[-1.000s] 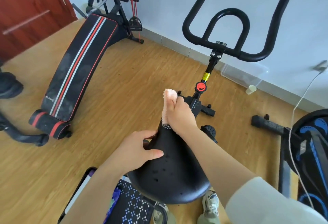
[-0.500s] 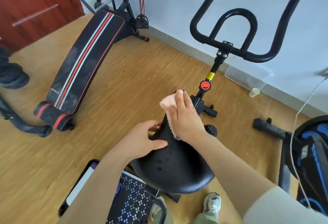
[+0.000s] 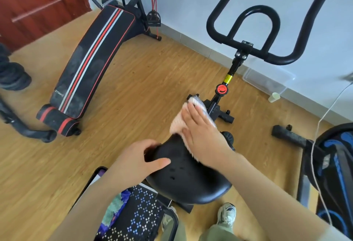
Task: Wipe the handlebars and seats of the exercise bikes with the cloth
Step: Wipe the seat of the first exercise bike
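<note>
The job looks to be in its early part. The right hand [image 3: 204, 135] lies flat on the pink cloth [image 3: 176, 124], fingers [image 3: 193, 114] straight and close together, pressing it onto the narrow front end of the black seat [image 3: 191, 183]. The cloth drapes over that nose and down its left side. The left hand [image 3: 133, 164] steadies the seat, thumb across the top and fingers curled round the left edge. So the seat of this bike is being wiped now. The wide rear part shows bare, and whether it has been wiped I cannot tell.

The handlebars [image 3: 257, 9] stand well ahead of the cloth with nothing touching them, and I judge them yet to be wiped. A second bike [image 3: 336, 164] stands at the right edge (only part of its dark, blue-marked body is in view, no seat or bars), so it probably remains to be done too.

As to containers, a clear plastic tub [image 3: 267, 82] sits on the floor against the wall behind the handlebar post. It looks empty, though it is too faint to be sure. A small pale cup [image 3: 274, 97] stands just beside it, its contents hidden. Near the person's feet a dark patterned bag [image 3: 141, 219] lies open, with some blue-green material showing at its left
</note>
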